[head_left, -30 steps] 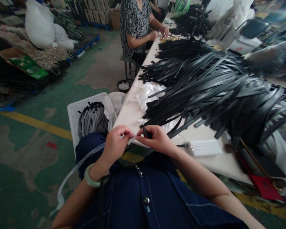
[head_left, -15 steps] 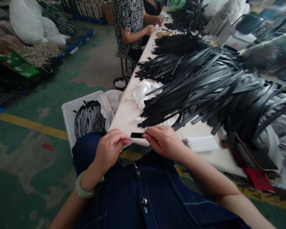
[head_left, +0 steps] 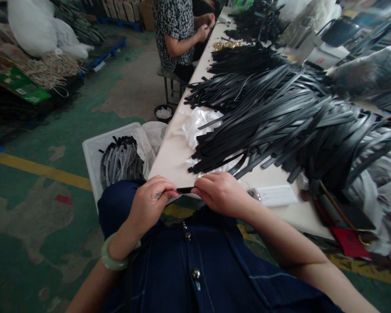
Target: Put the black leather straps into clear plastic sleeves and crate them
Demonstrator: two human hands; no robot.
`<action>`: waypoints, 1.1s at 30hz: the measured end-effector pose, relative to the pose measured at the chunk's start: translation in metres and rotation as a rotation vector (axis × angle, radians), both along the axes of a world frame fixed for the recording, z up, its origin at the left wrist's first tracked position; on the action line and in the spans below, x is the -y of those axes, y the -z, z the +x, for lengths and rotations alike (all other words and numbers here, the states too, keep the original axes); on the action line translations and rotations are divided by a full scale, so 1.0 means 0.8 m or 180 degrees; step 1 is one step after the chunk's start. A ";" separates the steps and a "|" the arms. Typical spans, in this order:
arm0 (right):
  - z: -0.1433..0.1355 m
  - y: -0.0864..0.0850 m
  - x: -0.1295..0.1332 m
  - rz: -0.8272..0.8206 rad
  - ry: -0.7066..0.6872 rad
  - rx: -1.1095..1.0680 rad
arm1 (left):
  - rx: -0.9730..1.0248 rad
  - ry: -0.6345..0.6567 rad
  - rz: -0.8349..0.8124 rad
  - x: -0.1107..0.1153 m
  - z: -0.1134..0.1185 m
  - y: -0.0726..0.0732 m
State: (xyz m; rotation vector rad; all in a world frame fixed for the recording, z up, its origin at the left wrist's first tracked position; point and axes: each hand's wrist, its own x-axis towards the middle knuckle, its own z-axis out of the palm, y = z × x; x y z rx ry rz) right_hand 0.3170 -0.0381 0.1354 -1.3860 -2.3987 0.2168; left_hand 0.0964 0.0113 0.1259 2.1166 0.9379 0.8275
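Observation:
A short length of black strap (head_left: pixel 184 190) spans the gap between my two hands, just off the near corner of the table. My left hand (head_left: pixel 152 198), with a pale green bangle (head_left: pixel 112 254) at its wrist, pinches the strap's left end between thumb and forefinger. On the other end are the closed fingers of my right hand (head_left: pixel 220 193), which hide the rest of the strap. Beyond my hands a large heap of black straps (head_left: pixel 267 113) covers much of the table (head_left: pixel 169 163). Crumpled clear plastic (head_left: pixel 198 126) lies beside the heap.
Left of the table stands a white bin (head_left: pixel 89 158) holding black and grey strips (head_left: pixel 120 161). A white flat object (head_left: pixel 276 195) lies right of my hands. Farther along the table sits a co-worker (head_left: pixel 176 39), near small gold pieces (head_left: pixel 226 45). A small black bucket (head_left: pixel 164 113) is on the floor.
My left fingers have closed on the strap's left end, which was showing just beside them. The strap has turned more edge-on. The co-worker's hands have shifted slightly left.

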 end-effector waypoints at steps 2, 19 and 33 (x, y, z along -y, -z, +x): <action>0.000 0.000 0.000 -0.0002 -0.0076 0.0073 | -0.0006 0.0044 0.0017 0.001 0.002 0.001; -0.002 0.021 -0.019 -0.0851 -0.0169 0.0608 | -0.1016 0.0446 0.0805 -0.016 0.006 0.017; 0.013 0.038 -0.027 -0.0621 0.0331 -0.0031 | -0.0927 0.0108 0.0920 -0.034 0.003 0.021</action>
